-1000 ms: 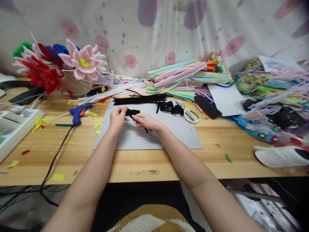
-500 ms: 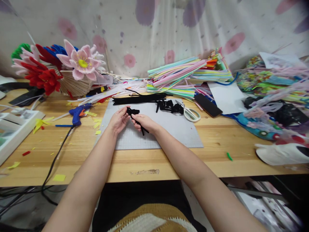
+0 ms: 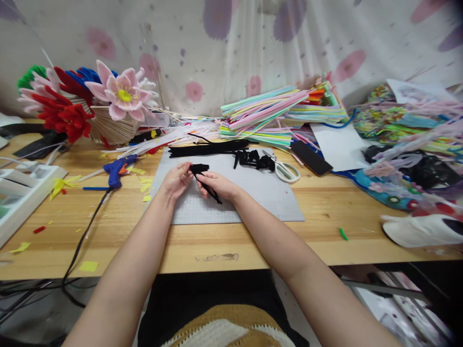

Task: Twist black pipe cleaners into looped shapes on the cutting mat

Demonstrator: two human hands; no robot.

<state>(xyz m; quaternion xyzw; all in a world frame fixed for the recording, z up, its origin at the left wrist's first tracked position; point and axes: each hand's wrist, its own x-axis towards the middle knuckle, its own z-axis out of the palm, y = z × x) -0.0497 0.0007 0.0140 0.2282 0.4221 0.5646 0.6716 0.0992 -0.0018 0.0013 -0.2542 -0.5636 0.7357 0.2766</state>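
Observation:
Both hands hold a bunch of black pipe cleaners (image 3: 200,168) above the grey cutting mat (image 3: 260,205). My left hand (image 3: 177,181) pinches its left end between thumb and fingers. My right hand (image 3: 217,185) is closed round the lower part, and the loose ends stick out below its fingers. Behind the hands lies a bundle of straight black pipe cleaners (image 3: 210,148). Curled black pieces (image 3: 255,160) rest on the mat to the right, beside scissors (image 3: 287,171) with pale handles.
A blue glue gun (image 3: 115,172) and its cord lie on the left. Pipe-cleaner flowers (image 3: 123,95) stand at the back left. Coloured pipe cleaners (image 3: 267,111) are piled behind the mat. A dark phone (image 3: 311,158) and a white sheet (image 3: 336,147) lie to the right.
The black bunch has turned slightly between my fingers, and its loose ends have swung a little to the right. Both hands stay in nearly the same place.

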